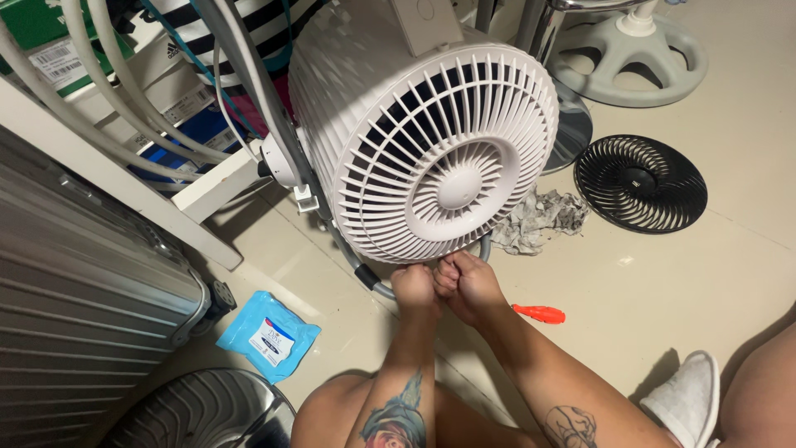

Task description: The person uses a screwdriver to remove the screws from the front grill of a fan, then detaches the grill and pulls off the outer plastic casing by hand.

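While the white fan (pixel 431 141) lies tipped on the floor with its round grille facing up at the camera, both hands meet at its bottom rim. The left hand (pixel 414 287) and right hand (pixel 466 284) look curled tight, perhaps pinching a small clip I cannot see.

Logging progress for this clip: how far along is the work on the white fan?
Looks done: a black grille lies off on the floor, beside a dirty rag. In hand: the left hand and right hand press together at the bottom rim of the white fan, whose white front grille is on. Left: the orange screwdriver lies unused; whether the grille is fully fastened can't be told.
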